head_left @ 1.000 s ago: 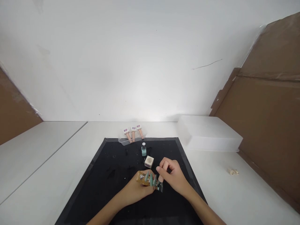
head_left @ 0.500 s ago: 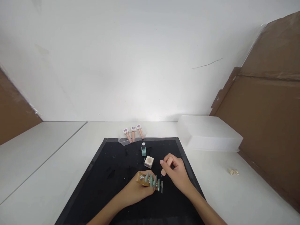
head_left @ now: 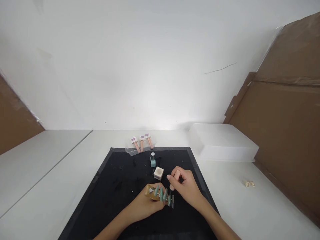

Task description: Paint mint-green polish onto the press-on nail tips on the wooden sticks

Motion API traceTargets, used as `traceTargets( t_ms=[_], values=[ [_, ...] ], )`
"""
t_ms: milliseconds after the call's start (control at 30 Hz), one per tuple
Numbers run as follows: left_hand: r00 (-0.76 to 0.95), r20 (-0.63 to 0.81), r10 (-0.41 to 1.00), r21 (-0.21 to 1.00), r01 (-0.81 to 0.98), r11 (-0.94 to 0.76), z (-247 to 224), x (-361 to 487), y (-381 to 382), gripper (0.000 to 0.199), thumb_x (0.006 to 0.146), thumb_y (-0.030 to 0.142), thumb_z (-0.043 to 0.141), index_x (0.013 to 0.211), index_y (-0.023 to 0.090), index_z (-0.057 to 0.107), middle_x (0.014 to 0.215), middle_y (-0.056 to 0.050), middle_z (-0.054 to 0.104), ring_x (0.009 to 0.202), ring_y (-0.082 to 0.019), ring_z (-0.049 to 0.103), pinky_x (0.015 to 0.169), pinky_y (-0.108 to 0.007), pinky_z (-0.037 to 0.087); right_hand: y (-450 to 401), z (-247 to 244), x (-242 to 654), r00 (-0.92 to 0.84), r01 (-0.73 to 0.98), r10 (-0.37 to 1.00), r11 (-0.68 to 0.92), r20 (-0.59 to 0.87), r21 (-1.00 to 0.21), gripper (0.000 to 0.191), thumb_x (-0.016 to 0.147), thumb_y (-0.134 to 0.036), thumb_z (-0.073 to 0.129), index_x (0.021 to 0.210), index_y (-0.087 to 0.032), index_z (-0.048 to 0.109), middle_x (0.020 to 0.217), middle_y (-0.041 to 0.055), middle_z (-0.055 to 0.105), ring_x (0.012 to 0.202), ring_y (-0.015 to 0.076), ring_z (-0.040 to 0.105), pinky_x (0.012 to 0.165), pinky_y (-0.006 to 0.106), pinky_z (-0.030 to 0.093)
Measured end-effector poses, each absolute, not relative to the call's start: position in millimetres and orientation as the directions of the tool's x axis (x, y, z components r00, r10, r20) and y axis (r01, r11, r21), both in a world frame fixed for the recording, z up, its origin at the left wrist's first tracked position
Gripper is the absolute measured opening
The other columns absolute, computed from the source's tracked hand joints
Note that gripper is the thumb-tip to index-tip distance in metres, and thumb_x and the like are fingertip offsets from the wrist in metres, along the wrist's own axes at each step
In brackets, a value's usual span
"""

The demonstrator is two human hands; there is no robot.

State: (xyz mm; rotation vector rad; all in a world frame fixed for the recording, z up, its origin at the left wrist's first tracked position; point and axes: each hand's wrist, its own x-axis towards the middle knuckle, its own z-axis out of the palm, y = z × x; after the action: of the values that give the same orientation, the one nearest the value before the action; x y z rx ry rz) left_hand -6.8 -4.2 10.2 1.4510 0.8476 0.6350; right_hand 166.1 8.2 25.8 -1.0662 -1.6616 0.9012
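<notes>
My left hand (head_left: 146, 205) is wrapped round a wooden nail stand (head_left: 151, 192), on which several long green false nails (head_left: 161, 194) stand in a row; the rightmost one looks dark and clear. In my right hand (head_left: 186, 186) is the pink handle of a nail polish brush (head_left: 175, 180), pinched and slanting down. Its dark tip is at the nails near the right end of the row; whether it touches cannot be made out. Just beyond the hands sit a whitish cube-shaped bottle (head_left: 158, 173) and a small teal polish bottle (head_left: 153, 161) with a silvery cap.
A clear tray (head_left: 133, 150) at the back holds three pink-handled bottles with white labelled bases (head_left: 142, 137). A translucent white box (head_left: 225, 143) stands at the right rear. Small cream rings (head_left: 248, 184) lie on the white table at right. A black mat (head_left: 112, 186) is under the hands.
My right hand has moved slightly left and down, bringing the brush tip to the nails. My left hand and the nail stand have barely shifted.
</notes>
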Motion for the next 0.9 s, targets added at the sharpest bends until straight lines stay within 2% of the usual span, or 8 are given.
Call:
traceTargets(
  t_ms=[167,367,600,900],
  values=[
    [0.570,-0.084,0.817,0.995,0.088,0.040,9.5,-7.5,-5.9,0.009,0.066,0.013,0.060,0.070,0.016,0.052,0.064,0.003,0.049,0.058,-0.009,0.039,0.055,-0.024,0.032,10.7,23.6,168.1,-0.068,0.167,0.923,0.385,0.379,-0.908,0.039,0.084,-0.029,0.056,0.052,-0.022,0.037,0.050,-0.0037,0.050,0.044,0.0114,0.049,0.044,0.024,0.035],
    [0.488,-0.219,0.845,0.967,0.227,0.119,12.1,-5.4,-2.3,0.010,0.064,0.017,0.059,0.072,0.017,0.053,0.060,0.005,0.046,0.048,-0.008,0.035,0.043,-0.021,0.032,10.6,23.8,167.8,-0.029,0.090,0.924,0.382,0.381,-0.920,0.042,0.085,-0.034,0.056,0.051,-0.022,0.036,0.054,-0.0031,0.050,0.047,0.0120,0.053,0.049,0.025,0.042],
    [0.448,-0.297,0.843,0.955,0.158,0.252,16.1,-4.2,0.1,0.015,0.061,0.019,0.059,0.074,0.018,0.052,0.059,0.006,0.046,0.047,-0.008,0.035,0.043,-0.021,0.034,14.1,24.0,166.9,0.009,0.046,0.942,0.335,0.336,-0.941,0.040,0.085,-0.034,0.055,0.053,-0.022,0.036,0.051,-0.0050,0.050,0.045,0.0117,0.051,0.050,0.025,0.041],
    [0.436,-0.298,0.849,0.954,0.111,0.278,12.5,-7.5,3.6,0.018,0.059,0.024,0.061,0.074,0.018,0.053,0.057,0.005,0.047,0.044,-0.008,0.035,0.042,-0.023,0.033,14.0,27.0,163.5,0.025,0.025,0.958,0.286,0.287,-0.958,0.040,0.083,-0.038,0.058,0.053,-0.022,0.037,0.050,-0.0050,0.048,0.045,0.0119,0.049,0.051,0.025,0.039]
  ],
)
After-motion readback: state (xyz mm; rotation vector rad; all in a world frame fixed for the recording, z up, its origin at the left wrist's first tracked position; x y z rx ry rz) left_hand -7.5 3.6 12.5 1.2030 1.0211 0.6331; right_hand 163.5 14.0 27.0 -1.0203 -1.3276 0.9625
